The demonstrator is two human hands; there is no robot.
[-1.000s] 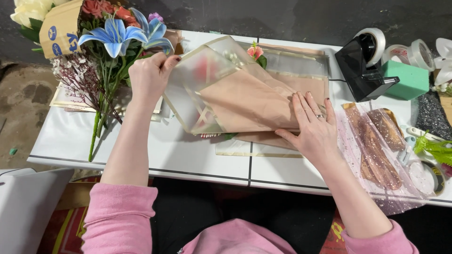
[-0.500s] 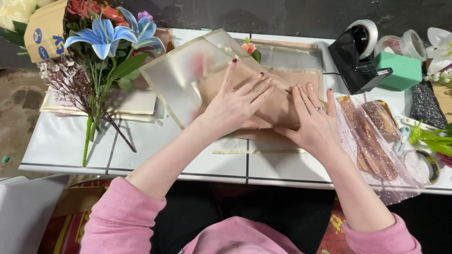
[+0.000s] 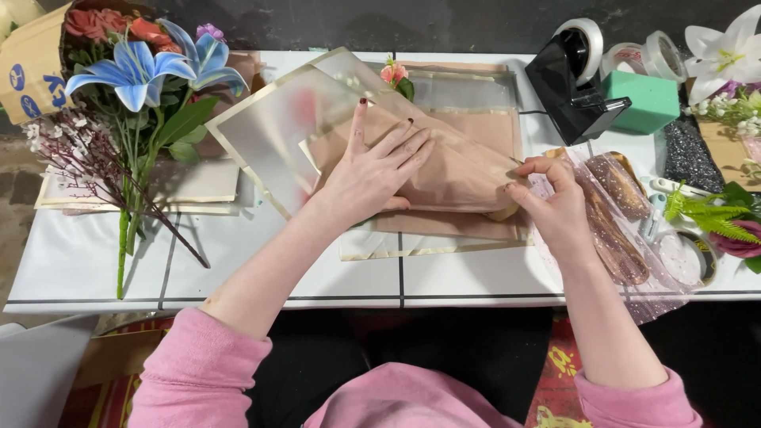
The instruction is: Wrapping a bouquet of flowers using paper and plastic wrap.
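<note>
**Right hand shifts to the paper's edge**

Since 0.5 s ago your right hand (image 3: 555, 208) has slid off the top of the folded tan wrapping paper (image 3: 452, 170) and out to its right-hand end, where the thumb and fingertips now pinch the paper's edge. Your left hand (image 3: 372, 170) has stayed on the paper, a little further left than before, and the whole table sits closer in the picture.

Head view: your left hand lies flat, fingers spread and open, pressing the tan wrapping paper down near the middle of the white table (image 3: 238, 269). That paper rests on a stack of frosted gold-edged wrapping sheets (image 3: 273, 135), which fan out to the upper left and below it. A small pink flower (image 3: 394, 74) peeks out just behind the stack.

Left of the stack lies a bunch of artificial flowers (image 3: 147, 75) with a blue lily on top, its stems running toward you. Just right of your right hand is a clear dotted cellophane bag (image 3: 614, 218) with brown contents. Behind it stand a black tape dispenser (image 3: 575, 83), a green foam block (image 3: 650, 101) and a white lily (image 3: 725, 51).
</note>
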